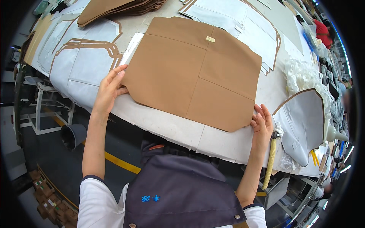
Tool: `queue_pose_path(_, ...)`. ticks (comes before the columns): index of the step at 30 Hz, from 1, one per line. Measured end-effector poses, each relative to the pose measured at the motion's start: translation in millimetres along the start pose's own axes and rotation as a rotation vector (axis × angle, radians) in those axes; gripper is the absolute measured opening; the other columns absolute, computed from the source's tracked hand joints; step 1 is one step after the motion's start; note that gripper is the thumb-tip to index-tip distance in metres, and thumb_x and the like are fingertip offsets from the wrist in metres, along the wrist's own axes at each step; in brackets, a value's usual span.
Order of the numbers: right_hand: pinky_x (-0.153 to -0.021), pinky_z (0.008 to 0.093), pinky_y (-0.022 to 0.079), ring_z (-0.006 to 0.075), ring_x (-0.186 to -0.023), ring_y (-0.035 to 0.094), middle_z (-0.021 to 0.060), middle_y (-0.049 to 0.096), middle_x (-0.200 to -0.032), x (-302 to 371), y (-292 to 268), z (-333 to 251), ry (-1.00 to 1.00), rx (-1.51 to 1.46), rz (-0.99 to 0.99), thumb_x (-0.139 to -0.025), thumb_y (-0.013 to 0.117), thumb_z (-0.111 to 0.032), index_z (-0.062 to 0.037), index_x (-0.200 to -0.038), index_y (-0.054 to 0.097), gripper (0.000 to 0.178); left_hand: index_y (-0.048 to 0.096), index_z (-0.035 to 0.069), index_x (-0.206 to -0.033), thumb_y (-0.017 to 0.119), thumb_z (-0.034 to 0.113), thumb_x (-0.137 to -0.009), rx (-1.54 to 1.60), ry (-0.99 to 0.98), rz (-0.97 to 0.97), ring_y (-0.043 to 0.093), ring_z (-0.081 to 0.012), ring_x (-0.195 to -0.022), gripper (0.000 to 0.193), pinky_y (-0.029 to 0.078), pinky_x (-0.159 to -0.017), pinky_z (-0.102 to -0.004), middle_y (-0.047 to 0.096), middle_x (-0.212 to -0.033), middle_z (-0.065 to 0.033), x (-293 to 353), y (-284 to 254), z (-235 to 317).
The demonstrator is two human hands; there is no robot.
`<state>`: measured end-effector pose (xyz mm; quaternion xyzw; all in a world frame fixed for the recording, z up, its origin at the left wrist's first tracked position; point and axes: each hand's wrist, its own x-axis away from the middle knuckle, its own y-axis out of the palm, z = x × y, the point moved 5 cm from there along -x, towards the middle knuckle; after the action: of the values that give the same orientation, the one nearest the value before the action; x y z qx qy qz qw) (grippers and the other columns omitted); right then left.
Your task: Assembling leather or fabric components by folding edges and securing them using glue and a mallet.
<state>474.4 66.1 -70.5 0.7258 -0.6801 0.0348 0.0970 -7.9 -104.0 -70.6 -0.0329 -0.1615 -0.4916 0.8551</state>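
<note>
Hands hold the brown cloth piece (pixel 194 72) flat near the front edge of the tabletop (pixel 171 127). Our left hand (pixel 109 89) and right hand (pixel 261 125) lie open, pinching nothing. We should press softly and keep the edges straight.

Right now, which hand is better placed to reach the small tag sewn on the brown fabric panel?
Probably the right hand. It rests at the brown fabric panel's near right corner, the side the small tag sits toward. The left hand presses the panel's left edge, farther from the tag.
</note>
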Motion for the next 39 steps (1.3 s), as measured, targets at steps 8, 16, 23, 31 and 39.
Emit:
queue_pose_path(8,-0.090,0.0416,0.051,0.0296,-0.109,0.065,0.0170,0.066,-0.124,26.8,53.7,-43.4,-0.909,1.204,0.214,-0.089,0.068,0.001,0.0012,-0.137,0.065,0.048,0.051,-0.005,-0.149,0.068,0.015,-0.103,-0.131,0.022,0.071,0.072,-0.0155,-0.103,0.053,0.060,-0.083,-0.0327,0.073,-0.118,-0.0119,-1.1,8.7,2.1)
queue_pose_path(16,-0.094,0.0479,0.045,0.0330,-0.114,0.058,0.0152,0.060,-0.126,101.4,150.6,9.0,-0.996,1.032,-0.606,-0.072,0.066,0.001,-0.0014,-0.134,0.068,0.062,0.053,-0.002,-0.149,0.068,0.014,-0.103,-0.167,0.046,0.105,0.071,-0.0136,-0.109,0.051,0.058,-0.086,-0.0298,0.073,-0.125,-0.0111,-1.6,7.4,-3.1)
queue_pose_path(23,-0.097,0.0498,0.043,0.0346,-0.118,0.057,0.0161,0.060,-0.131,101.2,153.1,13.1,-1.041,1.077,-0.624,-0.073,0.067,0.005,-0.0011,-0.133,0.068,0.060,0.053,-0.003,-0.149,0.068,0.015,-0.103,-0.168,0.070,0.148,0.070,-0.0133,-0.109,0.052,0.057,-0.087,-0.0281,0.073,-0.125,-0.0108,-1.4,9.0,-6.1)
queue_pose_path(31,-0.122,0.0578,0.026,0.0440,-0.151,0.039,0.0190,0.053,-0.155,104.1,157.0,17.2,-0.915,1.015,-0.646,-0.069,0.063,0.013,-0.0009,-0.131,0.067,0.063,0.052,-0.006,-0.149,0.067,0.013,-0.104,-0.163,0.112,0.183,0.072,-0.0130,-0.102,0.051,0.059,-0.084,-0.0284,0.074,-0.120,-0.0126,0.7,12.2,-2.8)
queue_pose_path(39,-0.118,0.0515,0.034,0.0377,-0.143,0.048,0.0179,0.057,-0.149,67.1,111.4,-13.7,-0.723,0.874,-0.344,-0.086,0.062,0.008,-0.0068,-0.135,0.067,0.052,0.053,-0.006,-0.148,0.067,0.013,-0.104,-0.169,0.099,0.178,0.073,-0.0137,-0.102,0.051,0.060,-0.083,-0.0280,0.074,-0.121,-0.0123,0.6,8.4,-4.7)
